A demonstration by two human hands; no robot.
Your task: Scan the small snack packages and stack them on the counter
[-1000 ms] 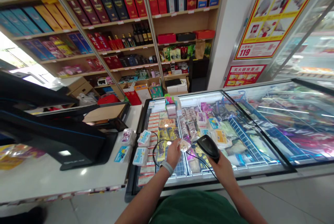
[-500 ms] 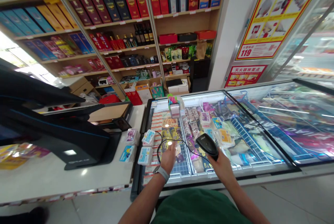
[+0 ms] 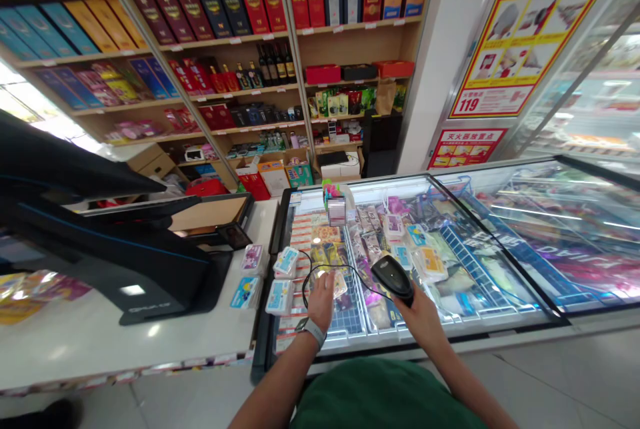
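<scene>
My right hand (image 3: 419, 312) is closed round the grip of a black barcode scanner (image 3: 395, 276), held over the glass lid of a chest freezer (image 3: 480, 339). The scanner's black cable (image 3: 320, 270) loops to the left across the glass. My left hand (image 3: 321, 294), with a watch on the wrist, lies on the glass and touches a small clear packet (image 3: 340, 282); its fingers are closed on the packet's edge. Several small blister packs (image 3: 280, 296) lie just left of that hand at the counter's edge.
A black till screen (image 3: 100, 242) stands on the white counter (image 3: 75, 349) at the left. Behind are wooden shelves (image 3: 350, 26) full of boxed goods and bottles. Cardboard boxes (image 3: 273, 176) sit on the floor. A red poster (image 3: 520, 29) hangs at the right.
My left hand has brought the small packet down and to the left onto the glass. The scanner has moved slightly left with my right hand.
</scene>
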